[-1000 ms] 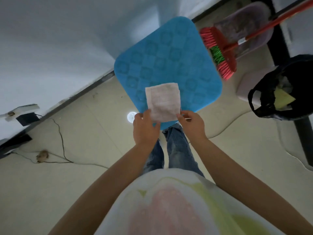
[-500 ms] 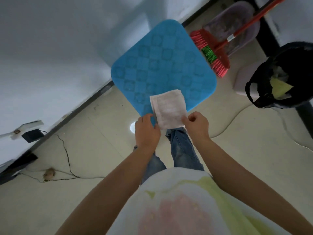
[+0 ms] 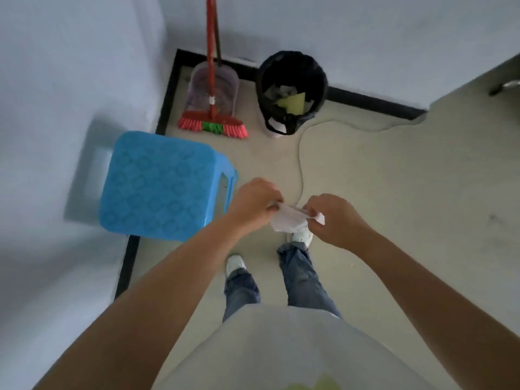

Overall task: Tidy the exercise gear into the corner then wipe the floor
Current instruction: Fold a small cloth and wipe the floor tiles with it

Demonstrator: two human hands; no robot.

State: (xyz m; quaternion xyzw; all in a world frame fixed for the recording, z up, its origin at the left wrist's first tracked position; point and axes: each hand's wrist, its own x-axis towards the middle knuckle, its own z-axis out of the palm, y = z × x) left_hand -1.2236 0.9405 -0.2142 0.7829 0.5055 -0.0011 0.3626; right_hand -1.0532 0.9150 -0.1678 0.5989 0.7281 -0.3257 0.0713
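A white wipe cloth [image 3: 288,220] hangs crumpled between my two hands, above my feet. My left hand [image 3: 254,202] pinches its left end and my right hand [image 3: 333,218] pinches its right end, with a small corner sticking out past the right fingers. Both hands are held over the beige floor [image 3: 394,192], just right of a blue plastic stool [image 3: 157,184] that stands against the left wall.
In the corner stand a red broom [image 3: 212,126] on a clear dustpan [image 3: 222,88] and a black-lined bin [image 3: 292,91] with rubbish in it. A pale cable [image 3: 302,164] curves across the floor ahead of my hands. Black skirting [image 3: 168,91] runs along the walls.
The cloth, held flat over the stool before, is now bunched between my hands. My view has turned right toward the corner, and my hands are off the stool, to its right.
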